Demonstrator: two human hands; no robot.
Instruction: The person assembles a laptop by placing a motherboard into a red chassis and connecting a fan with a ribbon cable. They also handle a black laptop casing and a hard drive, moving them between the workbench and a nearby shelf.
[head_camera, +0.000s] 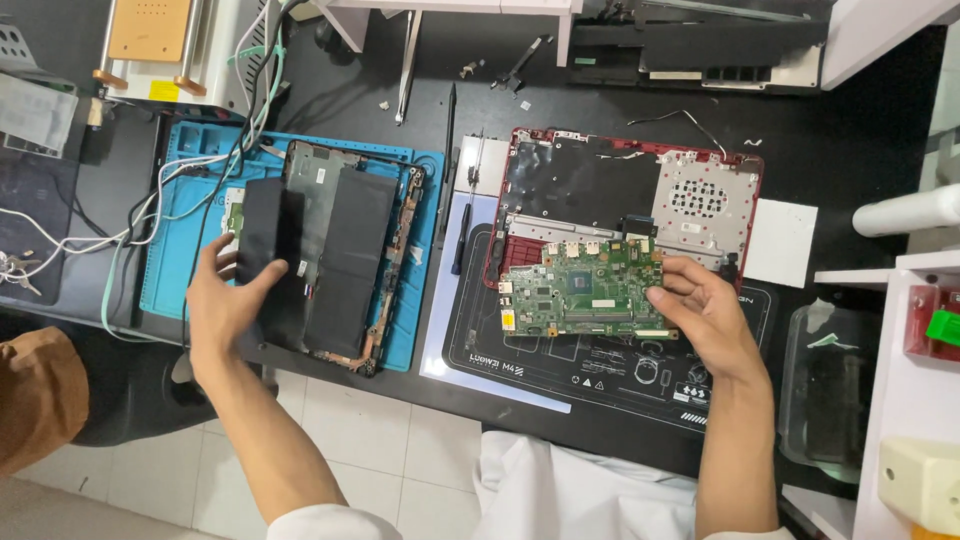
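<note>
Head view: the left hand (225, 300) was closed on the lower left edge of a black battery pack (318, 255), thumb over its face, inside an opened laptop shell (395, 262) laid on a blue mat (170, 250). The right hand (705, 310) was closed on the right end of a green circuit board (582, 290), held over the lower edge of a red laptop base (625, 185), above a black mat (600, 365).

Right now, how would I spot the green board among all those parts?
Find the red laptop shell lying open on the black mat. At its lower edge, the right hand holds the green board, the only bright green, chip-covered piece there.
</note>
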